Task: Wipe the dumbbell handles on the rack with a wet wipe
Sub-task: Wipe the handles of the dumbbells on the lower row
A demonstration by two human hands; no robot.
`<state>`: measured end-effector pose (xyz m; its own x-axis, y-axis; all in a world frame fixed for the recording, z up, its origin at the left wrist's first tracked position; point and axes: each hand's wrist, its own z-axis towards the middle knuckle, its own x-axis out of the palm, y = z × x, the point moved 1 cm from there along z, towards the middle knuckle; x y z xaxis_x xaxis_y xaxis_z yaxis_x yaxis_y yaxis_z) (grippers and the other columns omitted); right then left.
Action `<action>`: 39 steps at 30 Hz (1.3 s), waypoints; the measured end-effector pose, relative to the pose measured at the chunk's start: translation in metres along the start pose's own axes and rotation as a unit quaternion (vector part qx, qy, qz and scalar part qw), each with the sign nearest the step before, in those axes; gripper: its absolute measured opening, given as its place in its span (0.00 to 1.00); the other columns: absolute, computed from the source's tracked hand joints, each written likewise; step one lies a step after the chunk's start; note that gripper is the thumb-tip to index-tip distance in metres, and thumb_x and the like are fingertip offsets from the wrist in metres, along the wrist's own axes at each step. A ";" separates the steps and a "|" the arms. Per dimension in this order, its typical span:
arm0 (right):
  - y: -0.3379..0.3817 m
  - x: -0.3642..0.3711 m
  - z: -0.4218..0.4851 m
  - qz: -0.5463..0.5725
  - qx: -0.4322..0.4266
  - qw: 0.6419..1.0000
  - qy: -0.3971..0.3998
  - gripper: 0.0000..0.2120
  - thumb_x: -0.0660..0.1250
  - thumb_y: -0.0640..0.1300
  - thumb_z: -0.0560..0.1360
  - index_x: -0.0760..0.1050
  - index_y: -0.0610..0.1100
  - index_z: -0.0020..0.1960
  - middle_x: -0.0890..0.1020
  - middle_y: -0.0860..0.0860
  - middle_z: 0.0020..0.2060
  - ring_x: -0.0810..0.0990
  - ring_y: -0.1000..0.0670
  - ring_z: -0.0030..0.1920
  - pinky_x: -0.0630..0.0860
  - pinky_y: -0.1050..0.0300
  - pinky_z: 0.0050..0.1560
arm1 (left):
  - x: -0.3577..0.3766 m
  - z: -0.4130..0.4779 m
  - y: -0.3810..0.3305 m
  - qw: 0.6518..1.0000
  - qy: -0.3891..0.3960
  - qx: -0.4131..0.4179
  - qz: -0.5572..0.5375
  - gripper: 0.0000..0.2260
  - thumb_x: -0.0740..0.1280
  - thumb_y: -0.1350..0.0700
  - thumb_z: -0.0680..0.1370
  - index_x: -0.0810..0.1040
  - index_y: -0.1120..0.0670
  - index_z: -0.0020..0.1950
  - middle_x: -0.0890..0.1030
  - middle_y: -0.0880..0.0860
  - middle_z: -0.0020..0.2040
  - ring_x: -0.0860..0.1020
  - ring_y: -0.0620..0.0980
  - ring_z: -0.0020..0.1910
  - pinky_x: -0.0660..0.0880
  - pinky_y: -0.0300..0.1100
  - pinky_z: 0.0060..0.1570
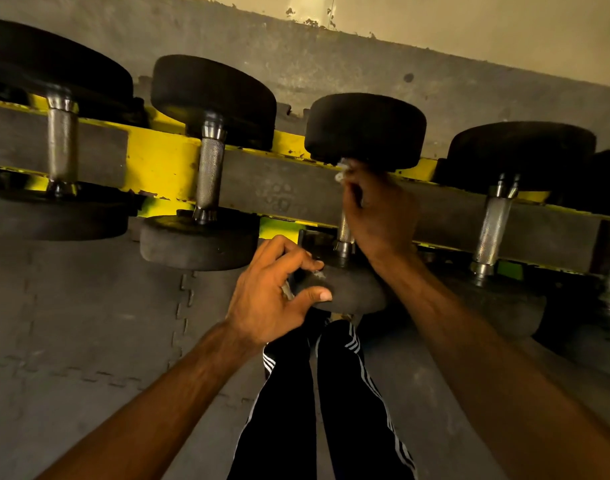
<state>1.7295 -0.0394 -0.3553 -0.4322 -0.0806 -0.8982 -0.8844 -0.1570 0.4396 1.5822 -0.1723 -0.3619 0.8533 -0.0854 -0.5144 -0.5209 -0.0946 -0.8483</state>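
Nearest, below the gripped dumbbell (366,129), striped trousers (296,410) stood on the matted floor (71,323). Just left of that dumbbell's near head (352,292), the left hand (272,299) had its fingers curled, with thumb and forefinger tip against the head's rim. A pale scrap showed in the palm, and I could not tell whether the hand gripped it or only steadied the weight. Farther in, the right hand (379,209) was clenched round the upper part of the dumbbell's handle (344,230), and the wipe (341,171) poked out white above the knuckles, just under the far head. The lower part of the handle showed bare below the hand, so this handle looked part done at most. Two handles to the dumbbell's left (210,171) and at least one to its right (494,220) lay across the yellow rack (165,161). None showed a wet sheen, so which were finished could not be read. The job seemed somewhere midway. Beyond the dumbbell rose a stained wall (331,64).
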 end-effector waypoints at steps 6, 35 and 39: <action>0.024 0.004 0.020 -0.179 -0.064 0.952 0.240 0.10 0.66 0.37 0.77 0.75 0.45 0.58 0.82 0.45 0.50 0.82 0.40 0.52 0.76 0.49 0.47 | -0.002 0.002 -0.004 1.000 0.017 -0.023 0.006 0.18 0.74 0.38 0.71 0.82 0.49 0.52 0.76 0.47 0.50 0.77 0.53 0.54 0.77 0.53 0.46; -0.020 -0.009 0.005 0.104 0.059 0.992 0.043 0.06 0.69 0.47 0.77 0.82 0.49 0.52 0.83 0.51 0.51 0.79 0.52 0.52 0.76 0.57 0.52 | 0.000 0.000 0.000 1.000 0.002 -0.019 -0.018 0.18 0.76 0.39 0.70 0.83 0.50 0.52 0.77 0.47 0.50 0.78 0.53 0.55 0.77 0.53 0.48; -0.018 -0.003 -0.016 0.200 0.221 0.954 0.034 0.05 0.70 0.46 0.77 0.78 0.49 0.52 0.80 0.55 0.47 0.78 0.57 0.48 0.74 0.66 0.47 | 0.000 0.000 -0.001 1.000 0.005 -0.024 -0.012 0.18 0.75 0.39 0.70 0.83 0.50 0.53 0.77 0.47 0.51 0.77 0.52 0.55 0.77 0.52 0.48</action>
<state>1.7493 -0.0523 -0.3601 -0.7516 -0.1139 -0.6497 -0.6457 0.3285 0.6893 1.5830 -0.1723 -0.3608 0.8657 -0.0927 -0.4919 -0.5005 -0.1446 -0.8536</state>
